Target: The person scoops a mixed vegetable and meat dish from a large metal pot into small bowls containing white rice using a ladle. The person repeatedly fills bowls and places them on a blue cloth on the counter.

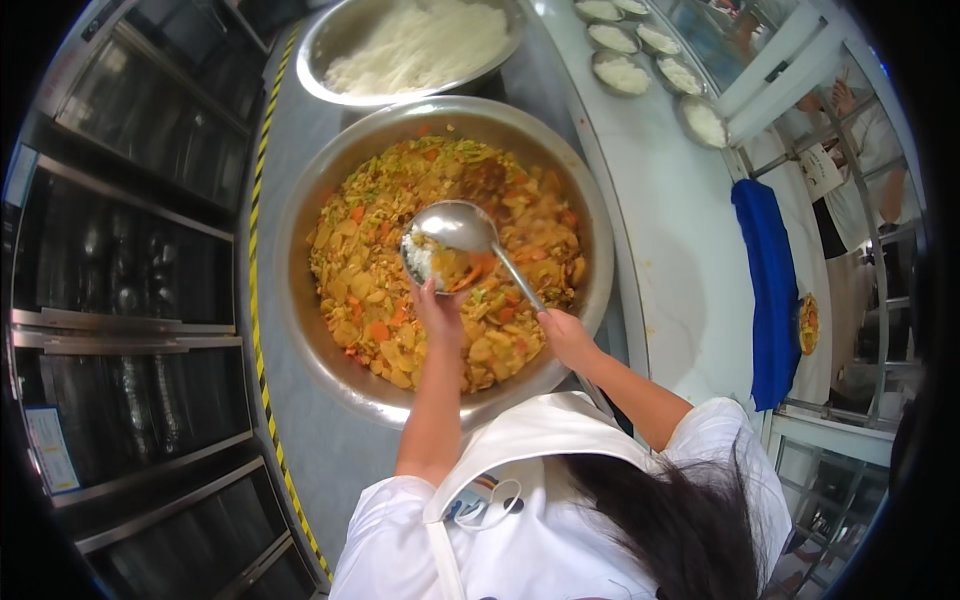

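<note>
My left hand [441, 311] holds a metal bowl of white rice [420, 259] over a very large metal basin [337, 401] of cooked vegetables [360, 285]. Sliced vegetables and orange carrot pieces lie on the rice. In my right hand [566, 337] is the handle of a metal ladle [454, 225]. The ladle's round head is tilted over the bowl, its rounded back facing up, and hides part of the bowl.
Beyond the basin stands a large metal basin of white rice [427, 49]. Several bowls of rice [621, 73] and a blue cloth [765, 292] lie on the white counter [660, 247] at right. Glass-fronted cabinets [120, 255] line the left. People are visible behind the window bars.
</note>
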The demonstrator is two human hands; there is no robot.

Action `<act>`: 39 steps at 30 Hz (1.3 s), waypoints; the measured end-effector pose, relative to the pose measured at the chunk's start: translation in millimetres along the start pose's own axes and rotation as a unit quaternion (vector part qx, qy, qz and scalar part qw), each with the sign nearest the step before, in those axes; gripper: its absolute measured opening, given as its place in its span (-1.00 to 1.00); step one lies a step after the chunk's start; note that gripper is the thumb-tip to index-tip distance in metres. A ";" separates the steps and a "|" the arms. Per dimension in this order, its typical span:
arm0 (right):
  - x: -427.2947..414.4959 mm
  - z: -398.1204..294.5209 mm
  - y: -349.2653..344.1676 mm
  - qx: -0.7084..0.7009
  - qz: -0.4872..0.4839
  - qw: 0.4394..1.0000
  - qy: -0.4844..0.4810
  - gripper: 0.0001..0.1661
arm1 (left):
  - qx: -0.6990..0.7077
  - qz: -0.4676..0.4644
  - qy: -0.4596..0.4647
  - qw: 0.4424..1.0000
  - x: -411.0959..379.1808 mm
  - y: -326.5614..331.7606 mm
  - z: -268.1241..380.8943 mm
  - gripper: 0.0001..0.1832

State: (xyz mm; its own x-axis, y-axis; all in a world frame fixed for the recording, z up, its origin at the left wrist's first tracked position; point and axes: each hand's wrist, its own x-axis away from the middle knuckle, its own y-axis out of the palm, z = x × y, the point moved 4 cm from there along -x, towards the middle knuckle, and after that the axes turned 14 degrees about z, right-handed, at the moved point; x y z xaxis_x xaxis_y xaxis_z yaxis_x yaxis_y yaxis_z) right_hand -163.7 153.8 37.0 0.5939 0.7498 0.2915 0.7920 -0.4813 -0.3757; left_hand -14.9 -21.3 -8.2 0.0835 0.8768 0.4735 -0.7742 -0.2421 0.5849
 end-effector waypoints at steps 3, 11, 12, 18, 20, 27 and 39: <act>19.6 -18.0 -31.6 -0.192 -0.054 0.968 0.154 -0.52 | 0.006 -0.009 -0.067 0.998 -0.6 2.1 -7.4 -0.45; 0.2 16.0 -103.2 -0.332 -0.064 0.903 0.265 -0.43 | -0.091 -0.115 -0.124 0.981 39.1 39.4 -32.8 -0.48; 1.6 31.4 -103.8 -0.319 -0.059 0.903 0.283 -0.43 | -0.088 -0.094 -0.125 0.984 49.8 48.6 -38.9 -0.49; 44.1 99.7 -114.7 -0.298 -0.101 0.891 0.327 -0.43 | -0.140 -0.235 -0.206 0.940 119.4 134.7 -113.4 -0.55; 54.8 110.4 -122.2 -0.291 -0.131 0.877 0.358 -0.45 | -0.173 -0.271 -0.238 0.916 141.7 170.3 -152.7 -0.54; 92.1 125.0 -156.3 -0.288 -0.090 0.893 0.334 -0.41 | -0.202 -0.381 -0.317 0.845 244.7 290.5 -307.1 -0.67; 108.1 142.6 -173.1 -0.353 -0.125 0.874 0.310 -0.41 | -0.232 -0.429 -0.366 0.792 344.7 381.4 -492.6 -0.55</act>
State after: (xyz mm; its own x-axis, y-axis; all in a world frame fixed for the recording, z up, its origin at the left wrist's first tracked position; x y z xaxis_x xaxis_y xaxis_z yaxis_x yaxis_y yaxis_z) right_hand -256.7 383.0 8.1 0.1795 0.5861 0.7901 0.6672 -0.6627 0.3401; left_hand -590.4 393.2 53.6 0.9140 0.1183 0.3880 -0.3689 0.6403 0.6737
